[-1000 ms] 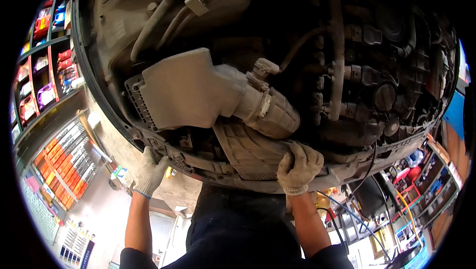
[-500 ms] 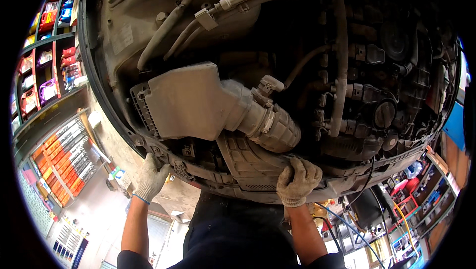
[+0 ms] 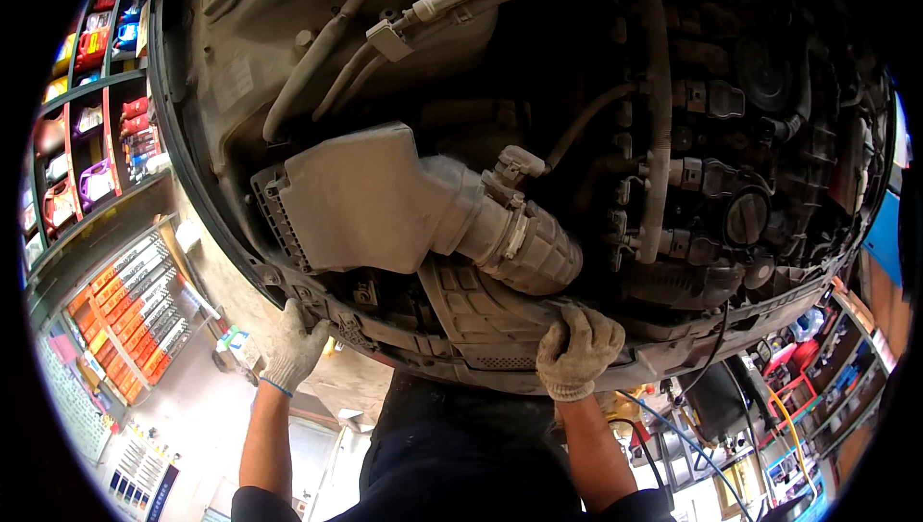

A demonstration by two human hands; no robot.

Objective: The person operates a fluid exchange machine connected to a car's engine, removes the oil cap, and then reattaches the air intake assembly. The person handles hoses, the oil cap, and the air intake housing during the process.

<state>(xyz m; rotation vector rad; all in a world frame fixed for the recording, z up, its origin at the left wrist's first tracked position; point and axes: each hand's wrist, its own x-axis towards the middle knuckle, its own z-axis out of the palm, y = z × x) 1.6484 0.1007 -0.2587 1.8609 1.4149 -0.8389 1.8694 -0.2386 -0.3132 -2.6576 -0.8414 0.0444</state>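
A dusty engine bay fills the upper view. My left hand point(image 3: 294, 347), in a pale knitted glove, rests against the front edge of the bay, thumb apart from the fingers; some fingertips are hidden. My right hand point(image 3: 580, 353), gloved alike, has its fingers bent over the edge of the flat ribbed air intake duct point(image 3: 476, 315) by the front crossmember point(image 3: 663, 359). Between and beyond the hands sits the air filter box point(image 3: 351, 197), joined to a corrugated intake hose point(image 3: 534, 251) with a metal clamp point(image 3: 517, 234). A sensor plug point(image 3: 516, 164) stands on the pipe.
Engine parts with an oil filler cap point(image 3: 747, 218) lie to the right, pipes point(image 3: 423, 17) at the far left. Shelves of bottles point(image 3: 91, 137) and a rack of orange and white boxes point(image 3: 130, 315) stand at left. Workshop shelving point(image 3: 836, 368) and a blue hose point(image 3: 683, 445) are at right.
Both hands keep their places on the front edge. The view has shifted very slightly; nothing in the engine bay has visibly moved.
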